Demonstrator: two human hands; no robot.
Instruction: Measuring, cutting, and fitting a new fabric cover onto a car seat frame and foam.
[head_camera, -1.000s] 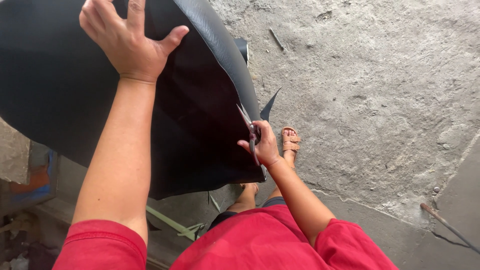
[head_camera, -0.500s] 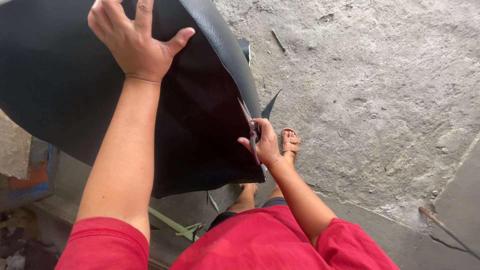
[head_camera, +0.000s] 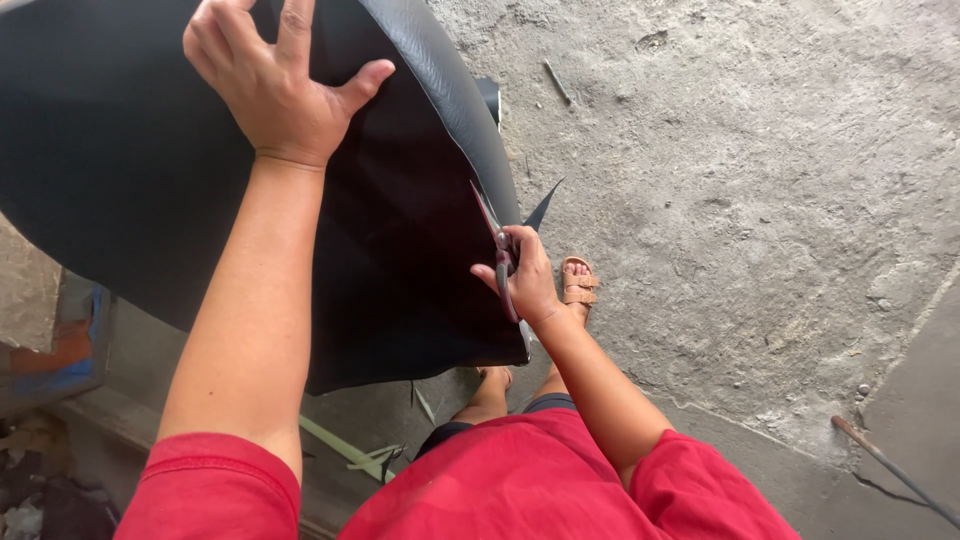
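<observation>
We see a big black sheet (head_camera: 150, 180) filling the upper left, hanging over a raised edge and draping down toward the floor (head_camera: 760, 200). Its right edge is a curved, greyish band running from top centre down to the right hand.

Left hand (head_camera: 275, 85) – pressed flat on top of the sheet, fingers spread, thumb out to the right. Nothing held; the grip is wide and just pins the material down.

Right hand (head_camera: 525, 280) – grip closed around the handles of a pair of scissors (head_camera: 497, 245) with reddish handles. Blades point up and away, along the sheet's right edge, touching it. We cannot tell how far apart the blades stand.

A thin black strip (head_camera: 543, 205) sticks up just beside the right hand.

Below – red shirt (head_camera: 520, 490), one foot in a tan sandal (head_camera: 578, 285) on the rough concrete floor. A thin rod (head_camera: 880, 465) lies at the lower right, well apart from the work.
</observation>
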